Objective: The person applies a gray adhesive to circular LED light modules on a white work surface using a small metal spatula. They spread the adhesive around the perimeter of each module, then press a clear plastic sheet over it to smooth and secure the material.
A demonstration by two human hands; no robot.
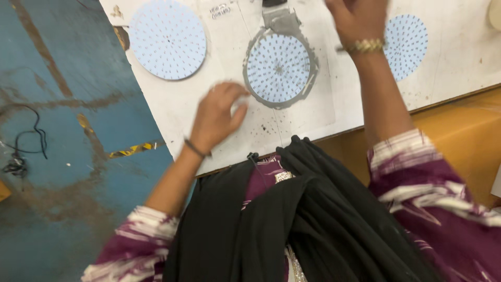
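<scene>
Blue floor, scuffed with brown streaks, fills the left side of the head view, with a black cable coiled near its edge and a strip of yellow-and-black tape lying just beside the corner of a white work board. On the board's left part rests a round white disc dotted with small points, apart from either hand. Further right, the person's left hand, a dark band at its wrist, presses down on the white board with fingers curled loosely; it grips nothing that can be made out, and its fingertips lie just beside the grey ring-shaped holder. Inside that holder, at the middle of the board, sits a second dotted disc, ringed closely by the grey frame, whose tab runs toward the top edge. Right of it, the right hand, with a gold bracelet at the wrist, is raised above the board and blurred; whether it is open or closed, or has hold of anything, cannot be told. Partly hidden behind that forearm lies a third dotted disc. Orange surface borders the board on the right, and purple-and-white sleeves and black cloth fill the foreground.
</scene>
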